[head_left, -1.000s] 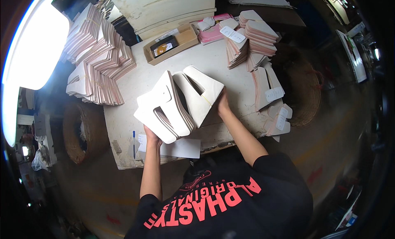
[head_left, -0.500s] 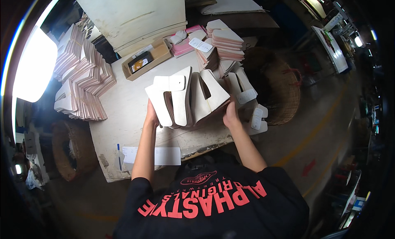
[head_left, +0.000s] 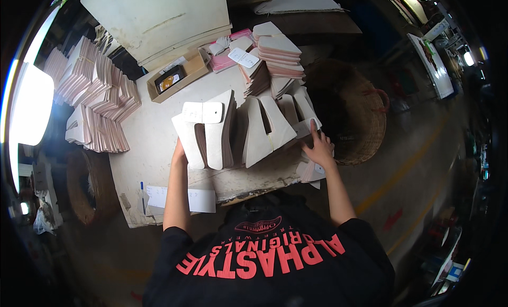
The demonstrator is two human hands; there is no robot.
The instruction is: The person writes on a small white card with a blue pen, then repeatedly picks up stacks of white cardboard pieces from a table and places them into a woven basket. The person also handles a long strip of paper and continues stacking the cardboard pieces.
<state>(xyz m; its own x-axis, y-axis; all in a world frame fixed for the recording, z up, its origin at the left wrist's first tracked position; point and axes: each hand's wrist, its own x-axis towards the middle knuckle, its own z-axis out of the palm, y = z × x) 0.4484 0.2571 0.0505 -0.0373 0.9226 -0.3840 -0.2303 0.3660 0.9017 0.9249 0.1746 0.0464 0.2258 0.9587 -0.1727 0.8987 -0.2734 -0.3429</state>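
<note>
A stack of white U-shaped cut pieces [head_left: 214,143], with a rounded white tag [head_left: 202,112] on top, stands on the table before me. My left hand [head_left: 180,152] is at its left side; most of the fingers are hidden behind the stack. A gap separates it from a second tied stack of U-shaped pieces [head_left: 264,132] leaning to its right. My right hand [head_left: 320,149] has its fingers spread, the tips at a further bundle of U-shaped pieces [head_left: 296,108] on the right. Below that hand, a smaller bundle [head_left: 309,171] lies at the table edge.
Tall pink-edged stacks [head_left: 95,95] stand at the table's left. A cardboard box [head_left: 177,77] and more stacked pieces [head_left: 278,50] are at the back. Wicker baskets stand at right [head_left: 370,124] and left [head_left: 87,188]. Paper [head_left: 201,200] and a blue pen [head_left: 142,196] lie near the front.
My right hand has left the right side of the second stack and moved right to the neighbouring bundle, its fingers spreading. The two middle stacks now stand further apart.
</note>
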